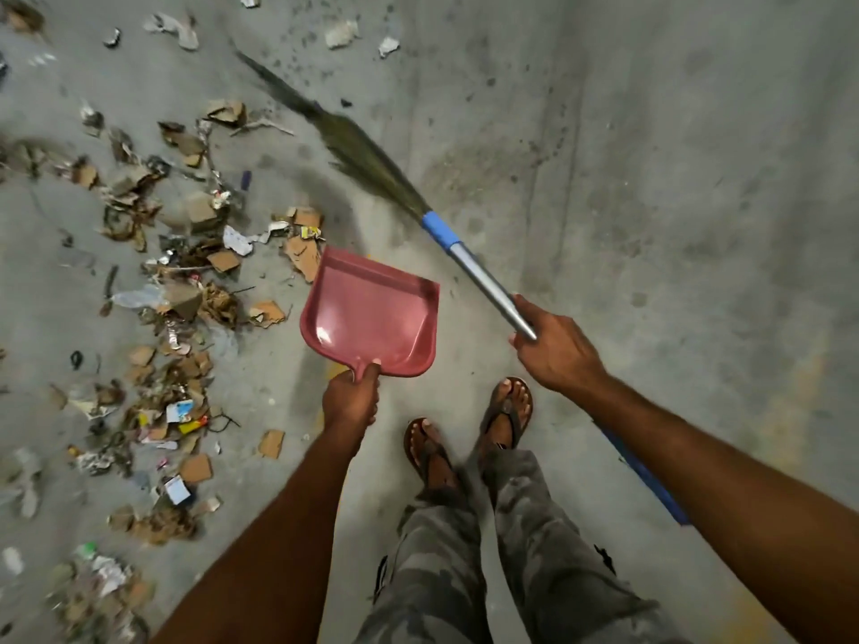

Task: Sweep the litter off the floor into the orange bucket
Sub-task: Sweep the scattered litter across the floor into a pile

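Over on the left, the litter lies in a long loose drift across the concrete floor: torn cardboard, wrappers, a crushed clear bottle, dry leaves. A few paper scraps sit apart at the far end. None of it is gathered into a tight pile, so I'd judge the job to be at an early stage, with the collecting step in hand.

Just right of the drift is the pink dustpan, its open lip near the closest cardboard bits. The pan is empty; its inside is bare and shiny. It seems to be held a little off the floor, though I can't be sure. The left hand grips the short handle, fingers wrapped round it and thumb on top.

Further right, the broom slants across bare floor, its grass bristles blurred and pointing away, to the right of the litter. The right hand holds the metal shaft, fingers curled under it.

The next move, as I read it, calls for setting the pan's lip flat against the floor and drawing the bristles leftward through the debris into it. The orange bucket is nowhere in view, so I can't say what it holds.
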